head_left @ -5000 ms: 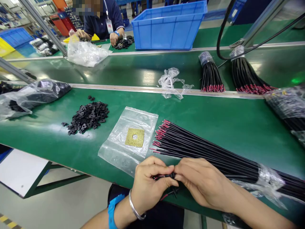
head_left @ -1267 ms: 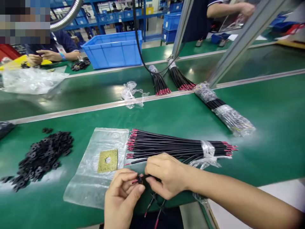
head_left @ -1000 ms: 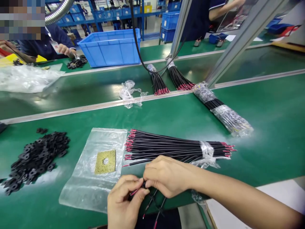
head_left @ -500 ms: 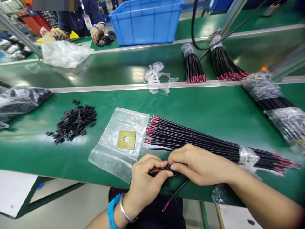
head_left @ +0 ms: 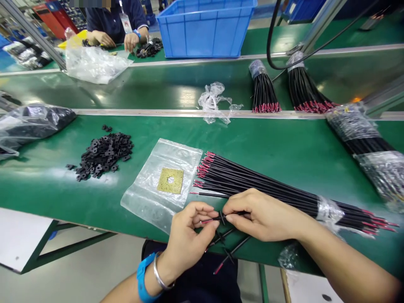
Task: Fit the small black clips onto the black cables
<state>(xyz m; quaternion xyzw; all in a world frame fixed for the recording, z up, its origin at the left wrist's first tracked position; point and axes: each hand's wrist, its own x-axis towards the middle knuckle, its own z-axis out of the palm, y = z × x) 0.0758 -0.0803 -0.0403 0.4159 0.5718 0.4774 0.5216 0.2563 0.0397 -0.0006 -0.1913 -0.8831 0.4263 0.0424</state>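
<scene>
Between my two hands is a black cable point(head_left: 216, 218) with a red wire end, and a small black clip-like piece point(head_left: 222, 217) sits around it. My left hand point(head_left: 191, 231) pinches the cable near its red end. On the other side of the black piece, my right hand point(head_left: 257, 214) is closed on the same cable. Below my hands, two more cables stick out past the table edge, among them a cable with a black piece on it point(head_left: 229, 253). A bundle of black cables point(head_left: 268, 179) with red ends lies just behind my right hand, wrapped in clear film at its right part.
A pile of small black pieces point(head_left: 105, 153) lies left. Near the middle, a yellow square pad with a hole point(head_left: 164, 182) rests on a clear plastic bag point(head_left: 145, 202). Wrapped cable bundles point(head_left: 307, 90), a blue bin point(head_left: 206, 31) and a co-worker's hands point(head_left: 131, 41) are farther back.
My left hand has drawn slightly left from my right hand, so the black piece on the cable now shows between them. The camera view has shifted a little.
</scene>
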